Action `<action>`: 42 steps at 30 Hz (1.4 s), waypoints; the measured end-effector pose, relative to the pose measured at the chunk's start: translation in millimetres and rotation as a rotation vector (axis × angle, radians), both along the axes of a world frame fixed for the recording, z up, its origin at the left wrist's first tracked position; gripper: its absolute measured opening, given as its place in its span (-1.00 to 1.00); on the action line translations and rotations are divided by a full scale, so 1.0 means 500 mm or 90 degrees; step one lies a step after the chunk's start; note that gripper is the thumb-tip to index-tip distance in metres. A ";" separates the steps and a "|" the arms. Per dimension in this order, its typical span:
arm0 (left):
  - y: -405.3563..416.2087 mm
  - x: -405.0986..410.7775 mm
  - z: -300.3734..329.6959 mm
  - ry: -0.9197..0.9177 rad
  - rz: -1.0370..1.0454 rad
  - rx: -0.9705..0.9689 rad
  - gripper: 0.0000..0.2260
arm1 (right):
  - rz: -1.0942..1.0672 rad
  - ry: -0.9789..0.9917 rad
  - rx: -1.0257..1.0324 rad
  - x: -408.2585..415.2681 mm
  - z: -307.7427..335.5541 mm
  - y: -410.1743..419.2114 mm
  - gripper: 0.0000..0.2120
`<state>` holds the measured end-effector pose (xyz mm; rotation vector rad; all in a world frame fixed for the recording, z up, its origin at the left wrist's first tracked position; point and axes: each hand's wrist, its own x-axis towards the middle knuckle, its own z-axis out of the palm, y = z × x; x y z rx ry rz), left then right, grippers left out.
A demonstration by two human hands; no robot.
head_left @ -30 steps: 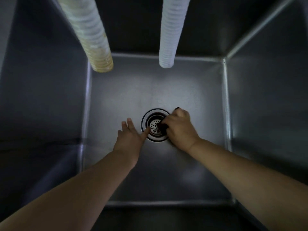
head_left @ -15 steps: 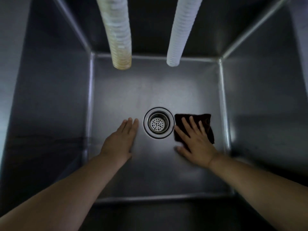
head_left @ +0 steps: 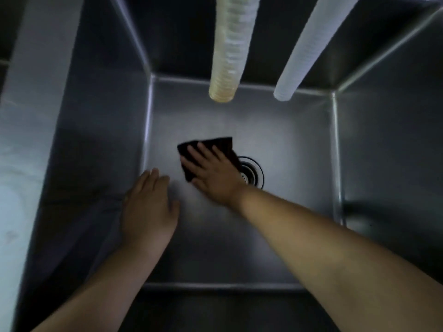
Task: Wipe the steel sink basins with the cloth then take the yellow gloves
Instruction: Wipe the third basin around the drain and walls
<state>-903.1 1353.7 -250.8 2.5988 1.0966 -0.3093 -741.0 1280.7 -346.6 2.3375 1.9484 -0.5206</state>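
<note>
1. Cloth (head_left: 211, 146), dark and folded, lies flat on the floor of the steel sink basin (head_left: 287, 144), now on the left side of the drain (head_left: 251, 173); half a second ago it was on the right side of it.
2. The right hand (head_left: 211, 173) presses on the cloth with straight, spread fingers; it has crossed over the drain and its wrist now covers part of it.
3. The left hand (head_left: 149, 209) rests flat and relaxed on the basin floor near the left wall, holding nothing, more to the left of the drain than before.
4. Two ribbed hoses hang above: a yellowish hose (head_left: 227, 56) and a white hose (head_left: 304, 51). Both appear more to the right in the view than earlier.
</note>
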 end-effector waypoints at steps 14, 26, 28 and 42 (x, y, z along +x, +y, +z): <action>0.006 0.016 0.003 -0.018 0.008 0.033 -0.64 | -0.300 -0.045 -0.019 0.133 0.021 -0.301 -0.38; 0.016 0.023 0.012 0.019 0.009 0.056 -0.67 | 0.138 0.022 0.010 -0.121 0.019 -0.274 -0.40; 0.020 0.025 0.012 0.011 0.004 0.071 -0.69 | 0.164 0.028 0.031 -0.109 0.008 -0.197 -0.44; 0.041 0.034 0.020 0.064 0.024 0.101 -0.74 | -0.070 -0.071 0.073 0.114 -0.028 0.191 -0.42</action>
